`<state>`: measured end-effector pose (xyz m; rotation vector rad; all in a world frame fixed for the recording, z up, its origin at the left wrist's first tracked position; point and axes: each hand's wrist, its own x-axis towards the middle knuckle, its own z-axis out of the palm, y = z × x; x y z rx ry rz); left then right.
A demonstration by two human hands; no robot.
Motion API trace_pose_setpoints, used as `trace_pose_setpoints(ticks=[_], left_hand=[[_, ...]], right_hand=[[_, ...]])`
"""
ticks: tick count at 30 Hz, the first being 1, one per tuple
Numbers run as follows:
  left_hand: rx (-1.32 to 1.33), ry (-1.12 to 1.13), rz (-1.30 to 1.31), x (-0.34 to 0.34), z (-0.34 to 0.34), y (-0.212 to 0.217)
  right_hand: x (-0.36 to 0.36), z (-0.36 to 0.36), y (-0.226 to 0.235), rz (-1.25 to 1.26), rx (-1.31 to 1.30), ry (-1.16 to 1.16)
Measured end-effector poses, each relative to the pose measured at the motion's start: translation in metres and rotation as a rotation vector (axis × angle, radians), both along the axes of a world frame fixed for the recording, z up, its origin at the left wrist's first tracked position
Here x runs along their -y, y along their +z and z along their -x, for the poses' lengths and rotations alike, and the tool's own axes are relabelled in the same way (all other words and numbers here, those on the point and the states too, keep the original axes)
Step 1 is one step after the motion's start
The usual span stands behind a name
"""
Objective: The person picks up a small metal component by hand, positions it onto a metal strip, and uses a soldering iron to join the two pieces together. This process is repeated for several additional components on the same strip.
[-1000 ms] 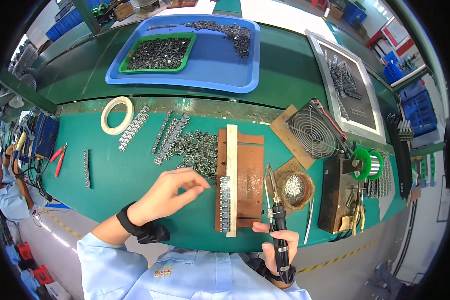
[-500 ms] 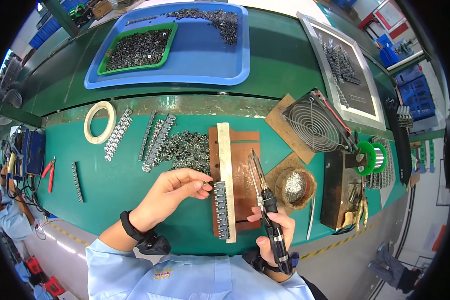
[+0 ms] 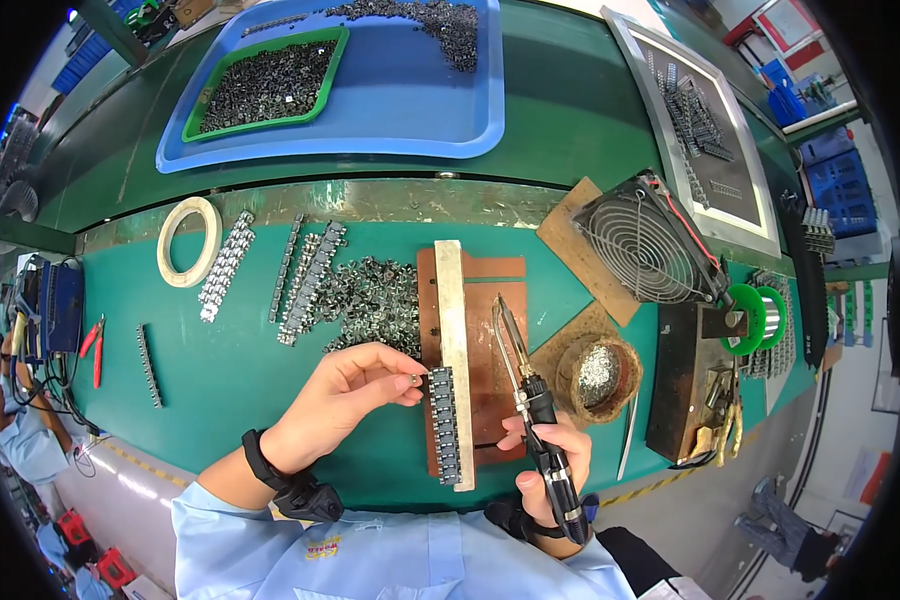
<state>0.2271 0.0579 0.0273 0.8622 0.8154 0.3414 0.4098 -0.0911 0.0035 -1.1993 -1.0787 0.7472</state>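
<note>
My left hand [image 3: 355, 395] pinches a small shiny metal piece [image 3: 415, 380] between thumb and forefinger, at the upper left end of a row of small dark components [image 3: 444, 430]. Whether the piece touches the row I cannot tell. That row lies along a pale straight bar [image 3: 451, 320] on a reddish-brown board [image 3: 495, 350]. In my right hand [image 3: 555, 460] is a black-handled soldering iron [image 3: 542, 410] with a thin guide tube beside it, its tip pointing away from me over the board. Left of the bar lies a heap of small metal pieces [image 3: 375, 305].
Finished-looking strips [image 3: 310, 285], a tape roll [image 3: 167, 255] and red pliers [image 3: 96, 350] lie leftward. To the right are a fan [image 3: 645, 240], a round pot of silvery bits [image 3: 598, 375] and a green solder spool [image 3: 753, 318]. A blue tray [image 3: 410, 125] stands at the back.
My view has shifted slightly. The left fingers have turned a little, with the metal piece still pinched beside the row's end. The soldering iron stays in nearly the same place over the board.
</note>
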Motion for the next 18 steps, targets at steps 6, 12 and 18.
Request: trace_pose_setpoints(ticks=[6, 12, 18], left_hand=[[0.004, 0.098, -0.068, 0.005, -0.008, -0.006], [0.011, 0.105, -0.065, 0.008, -0.01, -0.009], [0.016, 0.102, -0.071, 0.008, -0.012, -0.007]], right_hand=[[0.004, -0.003, 0.0, 0.013, -0.021, -0.011], [0.005, -0.002, 0.003, 0.004, -0.042, 0.02], [0.014, -0.001, 0.002, 0.082, 0.08, -0.008]])
